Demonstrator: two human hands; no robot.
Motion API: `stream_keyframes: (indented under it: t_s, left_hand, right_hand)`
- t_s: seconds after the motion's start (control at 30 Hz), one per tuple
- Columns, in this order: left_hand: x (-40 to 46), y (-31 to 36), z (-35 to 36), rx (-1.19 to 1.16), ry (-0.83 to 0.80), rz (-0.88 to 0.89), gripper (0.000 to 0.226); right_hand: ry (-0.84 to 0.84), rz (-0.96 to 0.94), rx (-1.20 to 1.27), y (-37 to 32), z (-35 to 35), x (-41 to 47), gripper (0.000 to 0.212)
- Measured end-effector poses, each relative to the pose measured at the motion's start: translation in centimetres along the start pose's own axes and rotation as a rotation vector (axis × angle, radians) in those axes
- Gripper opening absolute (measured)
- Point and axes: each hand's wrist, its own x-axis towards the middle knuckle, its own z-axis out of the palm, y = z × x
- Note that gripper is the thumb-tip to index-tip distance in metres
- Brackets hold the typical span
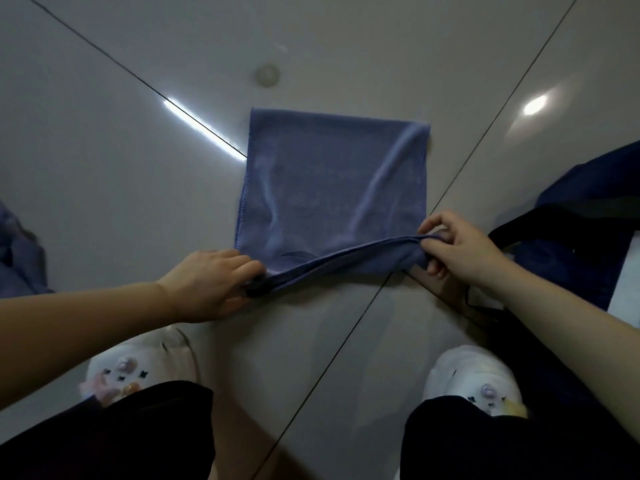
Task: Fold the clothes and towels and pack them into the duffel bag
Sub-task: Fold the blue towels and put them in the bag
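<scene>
Both hands pinch the near edge of a blue towel (329,188): the left hand (211,282) has its grip closed on the near left corner, fingers curled over the bunched cloth, and the right hand (457,247) has its grip closed on the near right corner, thumb and fingers pinching the fabric, which hides the fingertips. Between the two hands the near edge is lifted off the floor (104,133) in a taut, doubled band, while the far part of the towel lies flat on the glossy grey tiles, across the dark grout lines. At the right edge a dark navy duffel bag (588,209) lies on the floor, cut off by the frame, its black strap (526,223) passing behind the right wrist; its opening cannot be made out. At the left edge a heap of bluish cloth (17,251) is blurred and mostly out of frame. Below, two white shoes (474,379) and dark trouser legs show, partly covered by the forearms.
</scene>
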Motion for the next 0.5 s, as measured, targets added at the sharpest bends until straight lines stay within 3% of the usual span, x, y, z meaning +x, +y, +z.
stream_keyframes:
  t_s: [0.1, 0.2, 0.27, 0.4, 0.5]
  left_hand:
    - [0.4, 0.9, 0.0, -0.041, 0.057, -0.123, 0.040]
    - [1.2, 1.9, -0.5, -0.260, 0.004, -0.454, 0.043]
    - [1.0, 1.8, -0.6, -0.358, 0.015, -0.507, 0.042]
    - [0.8, 1.8, -0.6, -0.136, 0.208, -0.104, 0.030]
    - [1.1, 1.5, 0.1, 0.135, 0.134, 0.172, 0.030]
  right_hand:
    - [-0.001, 0.026, 0.036, -1.8, -0.3, 0.6, 0.023]
    - [-0.035, 0.036, 0.066, -2.8, -0.5, 0.9, 0.019]
    - [-0.062, 0.029, 0.086, -3.2, -0.8, 0.9, 0.017]
    - [-0.067, 0.025, 0.046, -4.0, -1.2, 0.1, 0.015]
    - [-0.004, 0.048, 0.055, -4.0, -0.7, 0.1, 0.014]
